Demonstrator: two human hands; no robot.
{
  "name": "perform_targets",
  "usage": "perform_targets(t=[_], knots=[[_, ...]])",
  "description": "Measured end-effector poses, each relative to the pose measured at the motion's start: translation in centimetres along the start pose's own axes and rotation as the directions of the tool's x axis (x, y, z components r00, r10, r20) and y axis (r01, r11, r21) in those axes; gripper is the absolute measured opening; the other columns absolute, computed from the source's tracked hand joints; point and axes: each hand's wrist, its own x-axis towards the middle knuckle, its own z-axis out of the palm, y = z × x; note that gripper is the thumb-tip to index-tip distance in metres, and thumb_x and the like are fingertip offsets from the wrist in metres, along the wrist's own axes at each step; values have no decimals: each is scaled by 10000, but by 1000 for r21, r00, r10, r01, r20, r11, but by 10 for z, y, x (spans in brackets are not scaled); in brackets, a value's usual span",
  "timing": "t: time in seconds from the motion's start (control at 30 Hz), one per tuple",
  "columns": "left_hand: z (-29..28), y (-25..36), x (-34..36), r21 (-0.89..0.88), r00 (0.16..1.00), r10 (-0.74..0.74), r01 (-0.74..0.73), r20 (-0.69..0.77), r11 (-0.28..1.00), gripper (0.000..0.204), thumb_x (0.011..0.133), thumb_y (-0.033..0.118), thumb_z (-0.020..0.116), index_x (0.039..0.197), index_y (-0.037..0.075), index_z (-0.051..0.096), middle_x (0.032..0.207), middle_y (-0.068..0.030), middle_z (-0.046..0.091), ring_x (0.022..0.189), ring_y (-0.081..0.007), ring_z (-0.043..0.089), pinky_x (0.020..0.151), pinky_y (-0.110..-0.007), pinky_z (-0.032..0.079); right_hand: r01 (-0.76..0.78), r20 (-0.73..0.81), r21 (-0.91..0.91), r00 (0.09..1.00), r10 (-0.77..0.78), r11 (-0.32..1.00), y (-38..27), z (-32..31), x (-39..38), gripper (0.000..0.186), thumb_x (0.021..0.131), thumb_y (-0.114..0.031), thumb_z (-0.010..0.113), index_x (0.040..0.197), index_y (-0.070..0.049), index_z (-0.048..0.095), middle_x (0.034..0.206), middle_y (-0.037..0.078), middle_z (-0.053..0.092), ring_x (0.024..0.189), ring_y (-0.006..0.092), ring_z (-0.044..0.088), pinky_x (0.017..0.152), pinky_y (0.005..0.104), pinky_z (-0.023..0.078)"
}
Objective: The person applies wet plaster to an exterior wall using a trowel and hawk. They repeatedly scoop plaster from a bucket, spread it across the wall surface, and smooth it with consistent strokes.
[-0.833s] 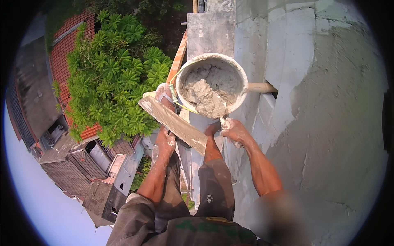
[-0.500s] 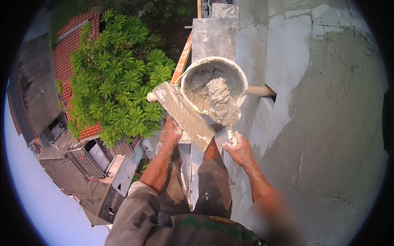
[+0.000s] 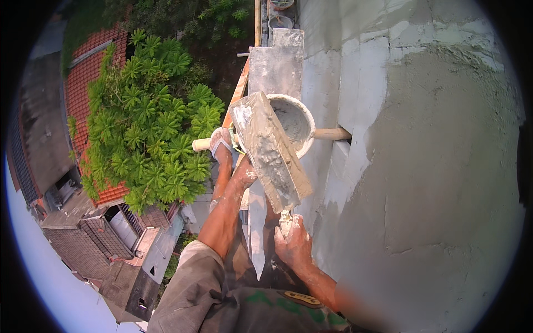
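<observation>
My left hand [image 3: 245, 173] is closed under a long, mortar-smeared plastering float [image 3: 242, 114], its grip hidden beneath the board. A mound of wet grey mortar [image 3: 267, 145] lies along the float, which is held tilted over the near left side of a bucket [image 3: 311, 123]. With my right hand [image 3: 294, 244] I grip the crusted handle of a trowel [image 3: 285, 220]. Its blade meets the near end of the float, and mortar hides where the two touch. More mortar shows inside the bucket.
A wooden pole [image 3: 332, 134] runs from under the bucket into a hole in the wet plastered wall [image 3: 433, 166] on the right. A grey plank [image 3: 276, 69] extends ahead. My sandalled foot [image 3: 221, 140] stands by the pole's left end. Beyond the left edge are a tree [image 3: 150, 122] and roofs far below.
The trowel, heaped with mortar over the bucket before, has come left and nearer to the float. Mortar now lies on the float, which is turned more lengthwise. My view has shifted slightly.
</observation>
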Motion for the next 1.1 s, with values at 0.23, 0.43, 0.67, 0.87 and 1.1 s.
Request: perform_targets(t=[0.23, 0.43, 0.67, 0.87, 1.1], knots=[[16, 25, -4, 53, 999, 36, -37, 27, 998, 560, 836, 155, 703, 1319, 22, 453, 1222, -94, 532, 1066, -182, 531, 906, -335, 452, 30, 50, 122, 998, -36, 992, -12, -24, 0, 476, 804, -156, 665, 1155, 89, 457, 915, 266, 626, 791, 459, 622, 691, 505, 508], [12, 22, -3, 84, 996, 80, -83, 43, 993, 482, 856, 166, 680, 1275, 26, 489, 1159, -92, 557, 1026, -188, 546, 874, -347, 468, -73, 75, 121, 995, 64, 990, -31, -42, -8, 428, 792, -139, 669, 1123, 36, 460, 890, 260, 628, 809, 460, 621, 698, 499, 506], [-2, 9, 6, 47, 986, 152, -149, -62, 988, 454, 852, 172, 681, 1247, 24, 514, 1142, -93, 572, 1020, -203, 557, 869, -356, 474, -86, 144, 265, 988, 48, 960, -40, -64, -14, 416, 770, -127, 696, 1081, 15, 459, 819, 195, 641, 750, 404, 646, 659, 456, 516], [-32, -14, 20, 25, 969, 187, -186, -161, 982, 431, 849, 177, 683, 1223, 23, 535, 1128, -95, 584, 1014, -216, 567, 864, -363, 480, 14, 206, 330, 975, -87, 944, -16, -113, -4, 397, 753, -160, 716, 1053, 9, 518, 798, 164, 634, 726, 351, 662, 643, 407, 525], [-62, -30, 30, -3, 1000, -8, 8, 1, 1000, 405, 846, 183, 684, 1195, 21, 560, 1111, -96, 599, 1008, -231, 579, 859, -371, 487, -377, 392, 567, 906, 162, 732, 50, -95, 95, 285, 759, -108, 676, 969, 18, 530, 711, 60, 591, 527, 139, 563, 493, 306, 458]])
